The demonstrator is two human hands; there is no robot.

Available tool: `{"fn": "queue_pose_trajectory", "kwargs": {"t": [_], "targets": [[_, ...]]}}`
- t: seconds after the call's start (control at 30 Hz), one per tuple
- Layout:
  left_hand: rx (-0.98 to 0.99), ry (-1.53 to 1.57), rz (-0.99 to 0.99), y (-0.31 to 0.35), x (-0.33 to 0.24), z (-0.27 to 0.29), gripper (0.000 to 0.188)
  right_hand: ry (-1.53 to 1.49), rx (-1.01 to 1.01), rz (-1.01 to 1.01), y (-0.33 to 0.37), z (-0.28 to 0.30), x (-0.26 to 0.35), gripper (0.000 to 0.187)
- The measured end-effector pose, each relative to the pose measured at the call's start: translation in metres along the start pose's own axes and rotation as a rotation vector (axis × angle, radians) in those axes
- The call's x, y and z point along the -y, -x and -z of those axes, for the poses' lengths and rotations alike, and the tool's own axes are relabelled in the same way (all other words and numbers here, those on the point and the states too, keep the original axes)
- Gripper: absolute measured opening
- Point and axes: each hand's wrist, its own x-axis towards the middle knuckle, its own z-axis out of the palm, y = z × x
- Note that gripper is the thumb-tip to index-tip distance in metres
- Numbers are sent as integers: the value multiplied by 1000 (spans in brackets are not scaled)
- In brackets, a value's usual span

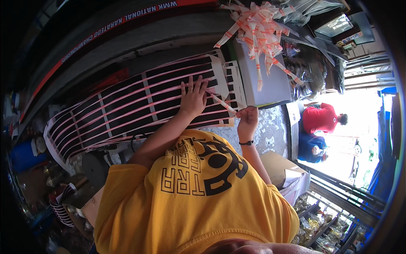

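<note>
Narrow orange-and-white strip is slanting over right end of long black, pink-striped sheet | right hand is pinching strip's lower end | left hand is resting on sheet, fingers extended, slightly spread

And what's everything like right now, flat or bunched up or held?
Striped black sheet: spread out
Left grip: fingers spread, laid on the sheet
Right grip: closed on a strip's end
Orange-and-white strip: held, running straight
Pile of strips: bunched up, some ends dangling
Dark wristband: worn on the right wrist
</note>
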Motion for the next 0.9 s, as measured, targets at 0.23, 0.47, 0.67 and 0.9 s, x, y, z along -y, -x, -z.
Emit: {"fn": "queue_pose_trajectory", "kwargs": {"t": [0.23, 0.47, 0.67, 0.9], "targets": [[-14, -5, -9, 1, 2, -1, 60, -59, -41, -24, -14, 8, -6, 17], [-7, -10, 0, 1, 1, 0, 62, 26, -73, 35, -18, 16, -8, 19], [-1, -19, 0, 1, 1, -3, 57, -10, -140, 82, -26, 44, 7, 15], [-21, -37, -5, 2, 2, -4, 57, 5, -139, 46, -25, 54, -3, 21]]}}
